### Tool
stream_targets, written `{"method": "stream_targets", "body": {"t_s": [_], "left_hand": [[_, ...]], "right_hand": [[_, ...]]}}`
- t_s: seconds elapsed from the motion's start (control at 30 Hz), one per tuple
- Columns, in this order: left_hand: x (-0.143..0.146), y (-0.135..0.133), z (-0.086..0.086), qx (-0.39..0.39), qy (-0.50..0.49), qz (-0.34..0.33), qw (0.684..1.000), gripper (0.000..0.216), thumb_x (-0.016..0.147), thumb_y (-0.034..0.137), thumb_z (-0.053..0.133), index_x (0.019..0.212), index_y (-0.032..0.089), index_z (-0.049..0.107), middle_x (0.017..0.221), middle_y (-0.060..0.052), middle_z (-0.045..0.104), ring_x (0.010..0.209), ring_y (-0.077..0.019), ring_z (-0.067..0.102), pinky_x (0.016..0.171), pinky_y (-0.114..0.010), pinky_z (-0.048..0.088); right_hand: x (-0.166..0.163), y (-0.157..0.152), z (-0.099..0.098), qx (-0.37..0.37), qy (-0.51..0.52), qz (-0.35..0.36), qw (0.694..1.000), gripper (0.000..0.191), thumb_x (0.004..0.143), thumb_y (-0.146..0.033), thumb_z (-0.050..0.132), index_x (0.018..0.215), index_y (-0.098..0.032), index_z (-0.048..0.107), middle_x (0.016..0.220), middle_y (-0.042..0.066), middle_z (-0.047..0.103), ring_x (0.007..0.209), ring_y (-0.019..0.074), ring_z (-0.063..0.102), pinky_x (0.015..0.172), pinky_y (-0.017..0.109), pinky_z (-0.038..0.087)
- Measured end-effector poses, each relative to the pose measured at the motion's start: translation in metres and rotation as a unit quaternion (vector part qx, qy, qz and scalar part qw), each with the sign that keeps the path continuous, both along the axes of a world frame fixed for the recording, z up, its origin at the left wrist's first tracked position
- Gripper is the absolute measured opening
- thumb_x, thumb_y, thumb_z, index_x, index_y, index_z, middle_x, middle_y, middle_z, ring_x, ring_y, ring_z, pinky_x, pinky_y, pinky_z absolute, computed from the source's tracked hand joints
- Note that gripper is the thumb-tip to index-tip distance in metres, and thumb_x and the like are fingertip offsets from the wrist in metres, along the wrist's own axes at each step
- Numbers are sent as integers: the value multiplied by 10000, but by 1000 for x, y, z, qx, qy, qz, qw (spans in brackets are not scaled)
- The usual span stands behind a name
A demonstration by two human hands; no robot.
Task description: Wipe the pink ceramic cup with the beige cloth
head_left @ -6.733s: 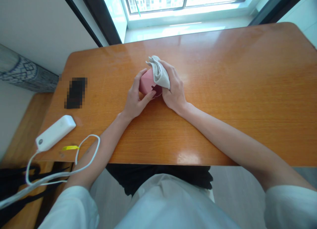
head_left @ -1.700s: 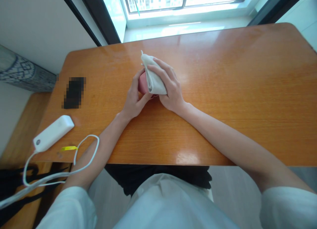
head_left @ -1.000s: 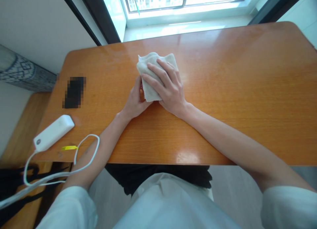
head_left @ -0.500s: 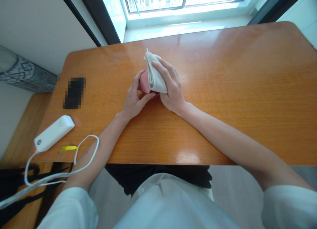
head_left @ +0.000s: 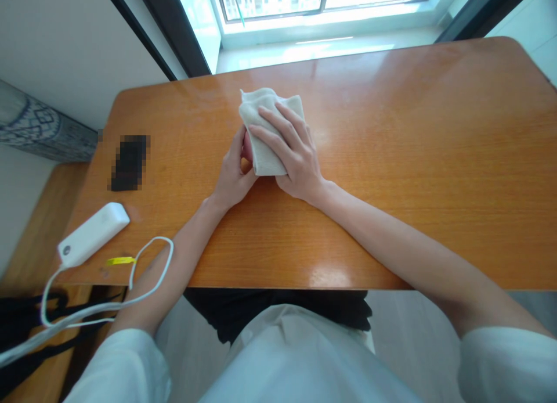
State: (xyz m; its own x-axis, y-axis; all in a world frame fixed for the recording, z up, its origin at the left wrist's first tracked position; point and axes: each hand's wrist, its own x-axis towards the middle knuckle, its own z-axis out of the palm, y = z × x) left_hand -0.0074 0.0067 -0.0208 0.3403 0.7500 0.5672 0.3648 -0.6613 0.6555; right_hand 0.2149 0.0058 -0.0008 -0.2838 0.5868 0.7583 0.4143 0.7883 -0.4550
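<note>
A folded white cloth lies over a pink object, with only a sliver of the pink showing at its left side. My right hand holds the cloth from above, its fingers stretched across the top and the thumb side low at the near edge. Around the left side of the pink object curls my left hand, gripping it against the table; some of its fingertips are hidden by the cloth. In the earlier frame the pink object looks box-like with flat faces.
The wooden table reaches to a window at the back. To the left lie a dark pixelated rectangle, a white power strip and a yellow tag. A white cable loops over my left forearm.
The cloth has swung leftward and spread flatter over the pink object, covering most of it. My right hand has shifted left with it. My left hand has stayed nearly in place.
</note>
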Motion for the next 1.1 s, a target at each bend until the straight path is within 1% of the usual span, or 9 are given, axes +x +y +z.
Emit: {"method": "stream_targets", "body": {"t_s": [0.2, 0.37, 0.43, 0.57, 0.67, 0.8, 0.87, 1.0, 1.1], "left_hand": [[0, 1, 3, -9, 26, -9, 1000, 950, 1006, 739, 773, 1734, 324, 325, 1739, -127, 549, 1615, -395, 571, 1359, -593, 503], [-1, -2, 0, -15, 12, 15, 1000, 863, 1069, 785, 622, 1733, 333, 307, 1643, -60, 631, 1459, -333, 699, 1220, -545, 636], [0, -3, 1, -22, 17, 24, 999, 821, 1093, 775, 577, 1735, 340, 308, 1657, -37, 619, 1486, -335, 684, 1238, -550, 628], [3, -3, 7, -10, 19, 15, 1000, 914, 1016, 767, 739, 1708, 300, 367, 1702, -107, 585, 1554, -375, 627, 1307, -582, 569], [2, -4, 8, -9, 9, 3, 1000, 915, 1014, 783, 740, 1706, 312, 370, 1700, -98, 585, 1539, -375, 641, 1312, -598, 568], [3, -6, 5, -9, 0, 1, 1000, 774, 1114, 793, 535, 1730, 377, 320, 1694, -21, 593, 1552, -359, 644, 1326, -614, 565], [3, -5, 6, -13, 10, 10, 1000, 791, 1116, 786, 527, 1735, 338, 323, 1706, -33, 582, 1579, -359, 620, 1337, -581, 556], [1, -1, 7, 0, 32, 5, 999, 946, 1013, 760, 751, 1728, 295, 341, 1725, -126, 562, 1593, -382, 596, 1332, -569, 546], [-1, 0, 3, 1, 15, -2, 1000, 924, 1018, 739, 762, 1731, 338, 333, 1719, -107, 562, 1564, -388, 616, 1319, -606, 554]], "right_hand": [[3, 11, -6, -97, 87, -32, 991, 583, 1096, -481, 426, 1668, -376, 471, 1673, 48, 633, 1585, 295, 590, 1374, 602, 473], [0, -3, 3, -12, 18, 9, 1000, 521, 1084, -507, 490, 1600, -485, 564, 1746, -39, 557, 1730, 327, 426, 1442, 637, 347], [-1, -4, 3, -42, 18, 13, 999, 505, 1084, -527, 506, 1583, -495, 578, 1738, -48, 565, 1740, 321, 410, 1454, 639, 326], [2, 7, -3, -111, 80, -34, 990, 591, 1095, -541, 480, 1670, -407, 490, 1720, 36, 596, 1647, 320, 527, 1421, 633, 398], [1, 5, -3, -67, 64, -33, 995, 594, 1095, -513, 473, 1680, -410, 481, 1740, 29, 577, 1649, 324, 525, 1421, 633, 392], [-2, -5, 3, 37, -16, -4, 999, 555, 1086, -423, 454, 1633, -466, 537, 1759, -48, 556, 1721, 300, 444, 1444, 622, 345], [0, -3, 3, 22, 3, -16, 1000, 543, 1094, -429, 449, 1629, -440, 542, 1748, -25, 568, 1703, 281, 471, 1424, 587, 399], [3, 9, -3, -74, 89, -33, 993, 559, 1123, -479, 394, 1661, -371, 501, 1679, 52, 639, 1591, 284, 593, 1378, 573, 477], [1, 4, -1, -34, 43, -33, 998, 584, 1105, -496, 433, 1678, -397, 488, 1747, 25, 580, 1652, 312, 528, 1410, 624, 414]]}}
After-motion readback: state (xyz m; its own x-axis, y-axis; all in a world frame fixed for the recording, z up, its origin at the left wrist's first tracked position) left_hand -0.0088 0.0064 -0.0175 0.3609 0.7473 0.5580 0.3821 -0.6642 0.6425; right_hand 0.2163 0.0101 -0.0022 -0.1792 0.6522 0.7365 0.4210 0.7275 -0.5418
